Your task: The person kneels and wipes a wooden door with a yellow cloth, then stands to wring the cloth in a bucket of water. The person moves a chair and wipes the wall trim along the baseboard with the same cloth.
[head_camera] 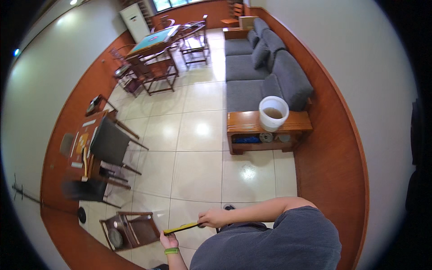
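Note:
A long, narrow yellow-and-black object (182,228) spans the gap between my two hands at the lower middle; its exact kind is unclear. My left hand (169,240), with a green band (171,250) at the wrist, holds its left end. At the other end, my right hand (213,217) has its fingers closed around it. Just left of my left hand stands a brown wooden rack-like piece of furniture (143,229) with a round grey item (115,238) in it.
A white bucket (274,123) of brownish liquid stands on a wooden side cabinet (243,123) beside a grey sofa (241,67). Chairs, including a dark one (111,141), surround a wooden table (76,158) at left. A green-topped game table (153,40) stands farther back on the tiled floor (199,172).

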Demonstrator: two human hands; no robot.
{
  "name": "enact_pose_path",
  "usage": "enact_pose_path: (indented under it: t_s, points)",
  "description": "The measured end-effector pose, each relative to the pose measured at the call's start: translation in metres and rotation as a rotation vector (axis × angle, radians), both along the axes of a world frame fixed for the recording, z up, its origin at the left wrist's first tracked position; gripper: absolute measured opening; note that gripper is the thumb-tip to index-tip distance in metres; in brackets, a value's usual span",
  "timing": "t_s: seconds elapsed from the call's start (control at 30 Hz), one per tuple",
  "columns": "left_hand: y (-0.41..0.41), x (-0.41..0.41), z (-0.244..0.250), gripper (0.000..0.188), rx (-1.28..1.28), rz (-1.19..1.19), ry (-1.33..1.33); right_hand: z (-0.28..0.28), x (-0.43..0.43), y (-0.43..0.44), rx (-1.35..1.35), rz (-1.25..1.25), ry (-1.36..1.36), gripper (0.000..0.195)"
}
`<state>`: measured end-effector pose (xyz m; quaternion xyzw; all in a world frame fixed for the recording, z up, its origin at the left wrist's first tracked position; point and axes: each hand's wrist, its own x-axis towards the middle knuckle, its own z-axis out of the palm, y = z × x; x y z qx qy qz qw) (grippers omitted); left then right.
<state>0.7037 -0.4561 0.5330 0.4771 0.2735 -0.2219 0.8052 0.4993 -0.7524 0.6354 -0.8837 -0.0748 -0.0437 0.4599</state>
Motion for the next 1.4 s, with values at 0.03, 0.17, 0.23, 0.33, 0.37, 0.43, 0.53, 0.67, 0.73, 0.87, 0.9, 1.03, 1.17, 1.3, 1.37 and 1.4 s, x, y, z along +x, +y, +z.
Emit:
enact_pose_path:
  t_s: [0.03, 0.17, 0.23, 0.33, 0.37, 0.43, 0.53, 0.67, 0.73, 0.87, 0.9, 1.03, 1.17, 1.3, 1.37, 1.4]
  points:
    - [-0.051, 0.007, 0.022, 0.021, 0.022, -0.042, 0.009, 0.009, -0.008, -0.028, -0.059, -0.094, 0.058, 0.020]
    - [-0.162, 0.041, 0.048, 0.016, 0.035, -0.393, 0.011, 0.004, -0.027, -0.099, 0.013, -0.541, 0.003, 0.019]
    - [-0.214, 0.054, 0.050, 0.017, -0.016, -0.544, 0.032, 0.003, -0.040, -0.130, 0.049, -0.754, 0.004, 0.019]
    - [-0.302, 0.055, 0.063, 0.018, -0.083, -0.789, 0.062, -0.013, -0.063, -0.166, 0.137, -1.034, -0.011, 0.017]
    - [-0.327, 0.057, 0.068, 0.019, -0.101, -0.871, 0.072, -0.017, -0.068, -0.174, 0.161, -1.114, -0.005, 0.017]
    - [-0.383, 0.059, 0.067, 0.021, -0.126, -1.003, 0.088, -0.008, -0.079, -0.201, 0.288, -1.281, 0.032, 0.015]
    - [-0.482, 0.054, 0.070, 0.021, -0.088, -1.211, 0.127, -0.024, -0.099, -0.252, 0.304, -1.491, 0.092, 0.015]
    - [-0.610, 0.045, 0.061, 0.026, -0.099, -1.465, 0.167, -0.030, -0.122, -0.337, 0.346, -1.723, 0.030, 0.013]
    - [-0.677, 0.027, 0.080, 0.025, -0.159, -1.559, 0.135, 0.004, -0.137, -0.382, 0.416, -1.844, 0.023, 0.017]
    - [-0.772, -0.010, 0.139, 0.009, -0.403, -1.582, 0.075, 0.076, -0.167, -0.447, 0.126, -1.878, -0.228, 0.013]
    - [-0.786, -0.020, 0.157, 0.007, -0.464, -1.562, 0.089, 0.096, -0.171, -0.456, 0.066, -1.878, -0.278, 0.011]
    - [-0.825, -0.043, 0.157, 0.005, -0.402, -1.631, 0.020, 0.096, -0.193, -0.488, -0.041, -1.837, -0.363, 0.008]
    - [-0.856, -0.065, 0.081, 0.005, -0.088, -1.833, 0.004, 0.027, -0.222, -0.519, -0.099, -1.840, -0.176, 0.010]
    - [-0.866, -0.097, 0.000, 0.006, 0.339, -1.935, -0.199, -0.054, -0.242, -0.552, 0.018, -1.728, 0.195, 0.013]
    - [-0.867, -0.107, -0.030, 0.008, 0.423, -1.984, -0.380, -0.070, -0.236, -0.574, 0.084, -1.606, 0.261, 0.014]
    - [-0.870, -0.113, -0.032, 0.008, 0.408, -1.989, -0.440, -0.072, -0.233, -0.584, 0.103, -1.527, 0.297, 0.016]
